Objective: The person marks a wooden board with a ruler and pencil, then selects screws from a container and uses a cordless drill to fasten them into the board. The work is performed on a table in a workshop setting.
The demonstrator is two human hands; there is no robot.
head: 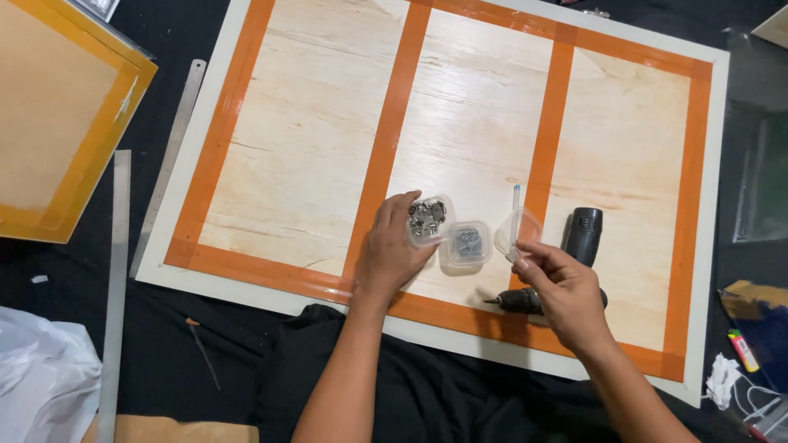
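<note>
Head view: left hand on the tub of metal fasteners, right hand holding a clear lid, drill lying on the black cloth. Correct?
Not quite. In the head view the drill lies on the taped wooden board, not on cloth. The left hand is on the fastener tub; the right hand holds the clear lid.

I see my left hand (392, 250) gripping a tub of metal parts (428, 218) on the taped board (312, 156); my right hand (566, 294) holds a clear lid (517, 231) above the drill (579, 246), beside a second tub (466, 244).

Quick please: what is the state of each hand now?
Left hand: closed on a small clear tub of metal parts.
Right hand: fingers hold a clear lid.
</note>
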